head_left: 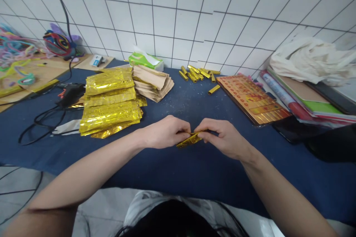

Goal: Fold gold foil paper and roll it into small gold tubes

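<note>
The gold foil strip (190,140) is located between the two hands, over the middle of the worktop (164,170), in front of the loose gold tubes (194,74) and to the right of the stacked gold sheets (109,113). Risk of creasing: the strip appears thin, so unequal finger pressure could kink it or skew its edges. Risk of tearing: an outward pull by both hands at once could split the foil. Risk of springing open: if either grip slackens, a fold may relax, since no fastener is visible on the strip. The left hand (168,132) is nearly closed, with thumb and curled forefinger pinching the strip near its upper edge. The right hand (222,137) is set narrow, with thumb and forefinger gripping the right end. The fingertips lie close together; whether they touch each other cannot be determined.
</note>
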The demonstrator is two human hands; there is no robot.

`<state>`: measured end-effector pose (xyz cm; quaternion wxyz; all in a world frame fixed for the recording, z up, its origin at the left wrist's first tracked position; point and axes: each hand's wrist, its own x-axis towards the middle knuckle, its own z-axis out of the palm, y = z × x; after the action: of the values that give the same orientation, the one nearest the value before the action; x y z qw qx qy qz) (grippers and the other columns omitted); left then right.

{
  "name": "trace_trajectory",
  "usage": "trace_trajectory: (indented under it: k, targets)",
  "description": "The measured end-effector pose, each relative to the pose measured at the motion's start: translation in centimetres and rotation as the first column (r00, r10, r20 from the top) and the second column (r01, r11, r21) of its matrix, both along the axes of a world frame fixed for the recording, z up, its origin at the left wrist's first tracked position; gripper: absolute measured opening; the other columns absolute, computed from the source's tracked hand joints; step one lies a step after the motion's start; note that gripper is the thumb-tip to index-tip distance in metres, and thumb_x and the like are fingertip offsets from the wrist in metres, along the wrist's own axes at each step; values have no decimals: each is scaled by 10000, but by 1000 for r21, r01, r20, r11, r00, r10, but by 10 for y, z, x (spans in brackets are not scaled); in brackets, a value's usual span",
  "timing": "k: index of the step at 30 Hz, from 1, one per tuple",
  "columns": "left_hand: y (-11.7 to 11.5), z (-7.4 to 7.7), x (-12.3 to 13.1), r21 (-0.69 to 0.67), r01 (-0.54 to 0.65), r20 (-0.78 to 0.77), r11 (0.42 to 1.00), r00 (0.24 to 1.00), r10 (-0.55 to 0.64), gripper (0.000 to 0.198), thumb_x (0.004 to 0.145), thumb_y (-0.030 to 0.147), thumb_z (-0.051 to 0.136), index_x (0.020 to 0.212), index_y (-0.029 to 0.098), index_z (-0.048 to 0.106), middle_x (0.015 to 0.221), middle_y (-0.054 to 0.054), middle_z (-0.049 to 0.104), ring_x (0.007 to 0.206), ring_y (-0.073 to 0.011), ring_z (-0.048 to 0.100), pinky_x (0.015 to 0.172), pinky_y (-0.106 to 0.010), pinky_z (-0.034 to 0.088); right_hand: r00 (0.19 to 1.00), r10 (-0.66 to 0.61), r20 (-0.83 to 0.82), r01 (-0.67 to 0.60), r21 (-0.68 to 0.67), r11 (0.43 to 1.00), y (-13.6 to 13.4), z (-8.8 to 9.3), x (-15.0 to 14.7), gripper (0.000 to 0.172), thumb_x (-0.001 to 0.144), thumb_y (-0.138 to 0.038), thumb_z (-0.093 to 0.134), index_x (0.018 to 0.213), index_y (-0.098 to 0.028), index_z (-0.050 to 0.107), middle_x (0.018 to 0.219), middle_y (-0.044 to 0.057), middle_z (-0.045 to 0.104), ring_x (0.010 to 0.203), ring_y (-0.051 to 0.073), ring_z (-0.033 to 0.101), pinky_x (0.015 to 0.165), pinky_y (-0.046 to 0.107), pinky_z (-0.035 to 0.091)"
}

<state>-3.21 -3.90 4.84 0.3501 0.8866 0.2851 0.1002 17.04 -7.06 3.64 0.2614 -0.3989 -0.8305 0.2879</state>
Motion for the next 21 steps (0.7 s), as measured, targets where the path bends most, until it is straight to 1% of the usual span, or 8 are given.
trace_trajectory:
  k: [4, 6, 8, 10, 14, 17, 19, 21]
  targets:
    - [0, -6, 3, -167, -28, 54, 986, 998, 38, 243, 833, 278, 437, 739, 125, 601, 589, 36, 485, 548, -64, 403, 500, -168, 294, 999, 31, 22, -32, 35, 999, -2, 2, -2, 116, 833, -179, 513, 793, -177, 622, 731, 4, 622, 659, 94, 579, 625, 205, 440]
    - [1, -10, 5, -266, -49, 109, 963, 991, 80, 269, 822, 332, 467, 708, 115, 579, 574, 41, 445, 535, -60, 372, 483, -170, 285, 1000, 8, 20, -9, 34, 999, -4, 1, -3, 98, 822, -172, 526, 856, -186, 616, 771, 2, 638, 684, 97, 587, 641, 205, 447]
    - [1, -15, 6, -363, -29, 175, 932, 980, 98, 299, 816, 368, 476, 684, 110, 550, 554, 52, 383, 513, -54, 323, 463, -173, 261, 1000, -29, 0, 29, 11, 1000, -6, 1, -4, 155, 806, -166, 546, 951, -197, 593, 827, 0, 650, 706, 97, 597, 648, 203, 455]
    - [2, -18, 6, -431, 28, 232, 902, 969, 81, 322, 820, 389, 468, 683, 106, 537, 547, 60, 331, 501, -50, 279, 451, -181, 228, 999, -43, -24, 42, -19, 999, -7, 1, -4, 207, 792, -160, 562, 994, -204, 575, 848, -5, 653, 705, 95, 602, 644, 200, 462]
    - [2, -21, 7, -486, 114, 291, 866, 956, 37, 298, 822, 366, 467, 707, 101, 539, 568, 56, 328, 520, -53, 272, 470, -192, 222, 998, -30, -64, 24, -90, 996, -9, 3, -4, 191, 780, -157, 570, 965, -200, 588, 810, -10, 649, 646, 90, 598, 612, 205, 470]
    - [1, -21, 7, -523, 115, 313, 844, 948, 65, 293, 824, 361, 468, 696, 103, 521, 565, 54, 346, 515, -51, 283, 472, -194, 228, 993, -45, -112, 28, -151, 988, -9, 3, -4, 190, 784, -171, 569, 971, -195, 590, 799, -5, 648, 622, 91, 596, 592, 211, 478]
    - [0, -20, 8, -542, 104, 321, 834, 943, 91, 315, 821, 382, 474, 680, 104, 511, 547, 61, 334, 497, -46, 266, 454, -194, 210, 989, -48, -139, 22, -183, 983, -9, 3, -4, 187, 786, -180, 570, 972, -193, 590, 807, 0, 651, 642, 98, 605, 605, 217, 486]
    - [-1, -20, 8, -547, 109, 320, 830, 943, 88, 309, 810, 379, 497, 676, 101, 514, 545, 64, 331, 494, -42, 263, 450, -191, 205, 988, -40, -147, 10, -198, 980, -9, 3, -5, 175, 783, -182, 574, 956, -191, 593, 809, 1, 650, 660, 102, 609, 619, 221, 490]
